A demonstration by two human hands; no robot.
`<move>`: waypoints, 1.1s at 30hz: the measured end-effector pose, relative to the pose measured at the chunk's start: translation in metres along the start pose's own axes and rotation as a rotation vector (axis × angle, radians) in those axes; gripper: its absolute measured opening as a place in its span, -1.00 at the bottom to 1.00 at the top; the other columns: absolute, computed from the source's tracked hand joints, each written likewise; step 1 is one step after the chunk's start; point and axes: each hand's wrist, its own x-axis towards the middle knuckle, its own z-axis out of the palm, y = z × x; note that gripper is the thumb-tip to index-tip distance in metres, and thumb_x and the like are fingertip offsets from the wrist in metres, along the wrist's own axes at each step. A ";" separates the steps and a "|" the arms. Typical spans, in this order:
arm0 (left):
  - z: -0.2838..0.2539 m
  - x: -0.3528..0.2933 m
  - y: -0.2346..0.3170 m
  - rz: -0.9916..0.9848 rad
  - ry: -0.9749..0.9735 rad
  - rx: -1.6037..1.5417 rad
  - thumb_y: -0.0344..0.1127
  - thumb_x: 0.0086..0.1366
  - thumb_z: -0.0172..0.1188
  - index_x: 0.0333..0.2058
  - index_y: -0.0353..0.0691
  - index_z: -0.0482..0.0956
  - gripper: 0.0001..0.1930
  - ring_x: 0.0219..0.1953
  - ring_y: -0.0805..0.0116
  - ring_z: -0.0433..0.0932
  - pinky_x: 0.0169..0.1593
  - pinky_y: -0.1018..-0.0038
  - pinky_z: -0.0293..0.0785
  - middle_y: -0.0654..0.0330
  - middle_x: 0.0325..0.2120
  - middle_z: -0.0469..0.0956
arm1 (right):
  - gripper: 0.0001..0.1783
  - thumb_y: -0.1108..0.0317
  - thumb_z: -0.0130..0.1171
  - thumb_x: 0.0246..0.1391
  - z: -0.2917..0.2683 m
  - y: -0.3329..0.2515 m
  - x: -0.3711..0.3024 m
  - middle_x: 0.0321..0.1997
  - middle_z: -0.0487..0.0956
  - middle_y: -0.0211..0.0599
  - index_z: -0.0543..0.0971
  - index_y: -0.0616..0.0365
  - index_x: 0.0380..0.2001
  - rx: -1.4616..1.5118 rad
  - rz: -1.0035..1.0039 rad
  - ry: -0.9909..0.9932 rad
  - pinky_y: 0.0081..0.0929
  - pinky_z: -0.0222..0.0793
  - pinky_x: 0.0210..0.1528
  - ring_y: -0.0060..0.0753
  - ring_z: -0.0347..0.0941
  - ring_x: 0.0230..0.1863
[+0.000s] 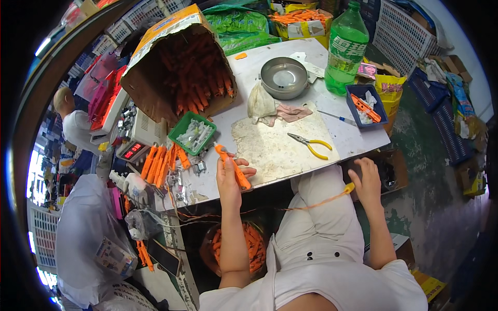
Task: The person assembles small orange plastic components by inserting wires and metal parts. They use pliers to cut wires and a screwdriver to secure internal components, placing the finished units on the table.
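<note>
My left hand is closed round a slim orange plastic tool body, held slanted over the table's front edge. Over my right thigh, my right hand is open with loosely bent fingers. Just beside its thumb is a yellow connector on the end of an orange wire, which stretches in from the left. Whether the thumb touches it is hard to see. Yellow-handled pliers lie on the worn board between my hands. A green tray of small clear-white parts stands beyond my left hand.
A tipped carton full of orange pieces stands back left, beside a box with a red display. Farther back are a metal bowl, rags, a green bottle and a blue bin. Another person sits far left.
</note>
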 end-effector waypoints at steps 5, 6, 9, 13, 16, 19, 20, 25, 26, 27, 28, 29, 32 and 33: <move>0.022 -0.004 -0.010 0.194 -0.069 0.257 -0.25 0.40 -0.06 0.00 -0.27 0.29 -0.71 -0.41 0.49 0.45 -0.27 0.58 0.41 0.24 -0.41 0.42 | -0.74 0.26 0.21 -0.03 0.037 -0.049 0.061 -0.24 0.42 -0.14 0.47 0.21 -0.37 0.198 -0.302 -0.036 -0.28 0.28 -0.11 -0.10 0.34 -0.15; 0.031 -0.006 -0.011 0.252 -0.093 0.270 -0.25 0.40 -0.07 0.01 -0.27 0.28 -0.71 -0.43 0.51 0.42 -0.28 0.59 0.39 0.25 -0.42 0.41 | -0.76 0.26 0.18 -0.02 0.050 -0.049 0.067 -0.27 0.41 -0.13 0.47 0.22 -0.39 0.097 -0.336 -0.047 -0.29 0.28 -0.13 -0.11 0.34 -0.17; 0.036 -0.015 -0.005 0.184 -0.187 0.166 -0.16 0.41 -0.07 0.00 -0.24 0.28 -0.68 -0.48 0.54 0.34 -0.35 0.62 0.32 0.29 -0.47 0.35 | -0.80 0.29 0.12 0.01 0.089 -0.052 0.082 -0.35 0.39 -0.12 0.46 0.23 -0.45 -0.138 -0.435 -0.061 -0.31 0.27 -0.21 -0.14 0.33 -0.24; 0.022 -0.027 0.007 0.045 -0.258 0.150 -0.13 0.39 -0.04 -0.10 -0.27 0.41 -0.68 -0.46 0.54 0.37 -0.35 0.62 0.33 0.28 -0.49 0.39 | -0.83 0.33 0.08 0.03 0.103 -0.052 0.088 -0.38 0.39 -0.14 0.42 0.22 -0.49 -0.238 -0.517 -0.104 -0.32 0.27 -0.25 -0.16 0.33 -0.25; 0.016 -0.037 0.017 -0.033 -0.292 0.120 -0.15 0.37 0.01 -0.14 -0.31 0.49 -0.68 -0.45 0.51 0.40 -0.33 0.61 0.34 0.24 -0.47 0.44 | -0.77 0.28 0.13 0.01 0.097 -0.068 0.083 -0.38 0.39 -0.11 0.40 0.23 -0.48 0.107 -0.303 -0.071 -0.32 0.27 -0.24 -0.13 0.33 -0.24; 0.016 -0.039 0.021 -0.054 -0.306 0.089 -0.14 0.36 0.03 -0.10 -0.32 0.49 -0.66 -0.45 0.50 0.41 -0.32 0.60 0.35 0.24 -0.48 0.46 | -0.72 0.23 0.18 -0.02 0.083 -0.076 0.077 -0.35 0.38 -0.11 0.41 0.23 -0.46 0.133 -0.310 -0.140 -0.30 0.26 -0.22 -0.12 0.32 -0.24; 0.016 -0.039 0.020 -0.062 -0.297 0.112 -0.13 0.36 0.03 -0.10 -0.32 0.49 -0.65 -0.44 0.50 0.41 -0.32 0.59 0.35 0.24 -0.49 0.46 | -0.71 0.22 0.20 -0.04 0.079 -0.076 0.072 -0.34 0.38 -0.11 0.42 0.23 -0.45 0.098 -0.363 -0.148 -0.30 0.26 -0.21 -0.12 0.31 -0.24; 0.017 -0.042 0.017 -0.036 -0.289 0.094 -0.09 0.35 0.04 -0.08 -0.33 0.50 -0.61 -0.43 0.49 0.42 -0.33 0.59 0.35 0.23 -0.49 0.47 | -0.72 0.23 0.19 -0.05 0.081 -0.065 0.059 -0.33 0.37 -0.15 0.43 0.23 -0.43 -0.086 -0.426 -0.132 -0.28 0.24 -0.21 -0.13 0.29 -0.25; 0.019 -0.042 0.017 -0.031 -0.291 0.089 -0.09 0.35 0.03 -0.08 -0.33 0.50 -0.61 -0.43 0.49 0.42 -0.33 0.59 0.35 0.23 -0.49 0.47 | -0.73 0.23 0.18 -0.04 0.087 -0.065 0.058 -0.33 0.37 -0.15 0.43 0.23 -0.44 -0.127 -0.440 -0.120 -0.28 0.24 -0.21 -0.14 0.29 -0.25; 0.020 -0.042 0.017 -0.027 -0.292 0.083 -0.08 0.35 0.03 -0.09 -0.33 0.50 -0.60 -0.43 0.49 0.43 -0.33 0.59 0.35 0.22 -0.49 0.47 | -0.74 0.24 0.17 -0.04 0.092 -0.064 0.057 -0.34 0.37 -0.16 0.43 0.23 -0.44 -0.169 -0.454 -0.109 -0.27 0.24 -0.21 -0.15 0.28 -0.25; 0.022 -0.042 0.017 -0.025 -0.304 0.072 -0.08 0.35 0.03 -0.09 -0.33 0.50 -0.60 -0.43 0.49 0.43 -0.33 0.58 0.35 0.22 -0.49 0.47 | -0.75 0.25 0.15 -0.03 0.095 -0.063 0.058 -0.34 0.36 -0.15 0.43 0.23 -0.44 -0.179 -0.469 -0.104 -0.27 0.24 -0.21 -0.15 0.28 -0.25; 0.024 -0.042 0.017 -0.023 -0.315 0.060 -0.07 0.35 0.03 -0.09 -0.33 0.50 -0.60 -0.43 0.49 0.43 -0.33 0.58 0.35 0.22 -0.50 0.47 | -0.77 0.26 0.14 -0.02 0.098 -0.062 0.061 -0.34 0.36 -0.14 0.43 0.23 -0.44 -0.188 -0.483 -0.099 -0.27 0.23 -0.22 -0.14 0.28 -0.25; 0.027 -0.044 0.020 -0.041 -0.388 0.057 -0.08 0.34 0.03 -0.11 -0.33 0.50 -0.61 -0.44 0.48 0.43 -0.33 0.58 0.35 0.21 -0.50 0.47 | -0.77 0.26 0.12 0.03 0.106 -0.053 0.073 -0.37 0.37 -0.17 0.42 0.22 -0.44 -0.107 -0.444 -0.032 -0.34 0.24 -0.23 -0.24 0.30 -0.27; 0.028 -0.044 0.021 -0.051 -0.420 0.061 -0.08 0.34 0.04 -0.11 -0.33 0.50 -0.61 -0.44 0.48 0.43 -0.33 0.57 0.35 0.21 -0.50 0.47 | -0.77 0.26 0.12 0.06 0.106 -0.050 0.076 -0.38 0.37 -0.18 0.42 0.22 -0.45 -0.062 -0.416 -0.001 -0.37 0.25 -0.23 -0.29 0.32 -0.28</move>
